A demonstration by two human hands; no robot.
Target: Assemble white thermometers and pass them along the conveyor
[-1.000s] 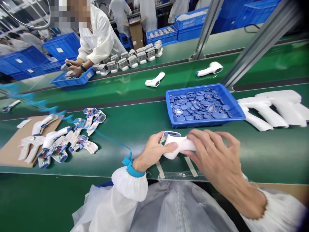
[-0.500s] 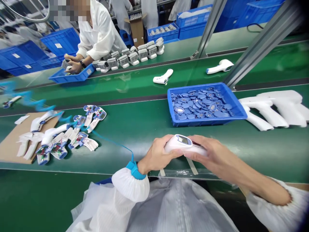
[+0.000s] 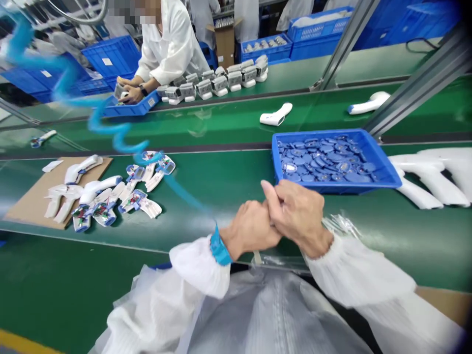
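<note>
My left hand [image 3: 254,228] is closed in a fist, its fingers curled out of sight, with a blue strap [image 3: 220,248] around the wrist. Pressed against it, my right hand [image 3: 300,214] is also closed, thumb pointing up and left. Whatever lies inside the two hands is hidden by their backs. Just beyond my right hand is a blue tray [image 3: 385,169] full of blue oval parts [image 3: 328,157]. Some clear plastic film [image 3: 342,223] lies beside my right wrist.
White gun-shaped shells [image 3: 431,179] lie right of the tray. At left, opened thermometer halves with wiring [image 3: 105,211] lie near a cardboard sheet [image 3: 33,201]. A coiled blue cord [image 3: 110,129] crosses the left side. A white thermometer [image 3: 276,115] rests on the belt; a co-worker [image 3: 173,44] sits opposite.
The white thermometer held between both hands is now out of sight. Both hands have turned and closed against each other, the right coming over leftward. The view has shifted, and the cord swings higher.
</note>
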